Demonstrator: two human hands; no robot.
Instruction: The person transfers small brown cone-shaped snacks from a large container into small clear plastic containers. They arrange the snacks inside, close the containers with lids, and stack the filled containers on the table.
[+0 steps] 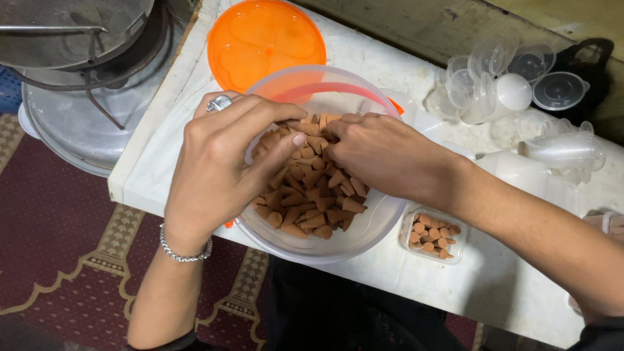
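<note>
A large clear plastic bowl (pixel 364 244) on a white table holds a heap of small brown cones (pixel 318 195). My left hand (pixel 218 166), with a ring and a silver bracelet, reaches into the bowl from the left, fingertips pinching among the cones. Reaching in from the right, my right hand (pixel 383 156) has its fingers curled over the top of the heap. Whether either hand grips cones is hidden by the fingers. A small clear rectangular box (pixel 434 235) partly filled with upright cones stands just right of the bowl.
An orange lid (pixel 263 42) lies behind the bowl. Several empty clear containers and lids (pixel 513 84) crowd the far right of the white table (pixel 156 149). Metal pans (pixel 71 71) sit at the left. A patterned red carpet (pixel 58 240) covers the floor below.
</note>
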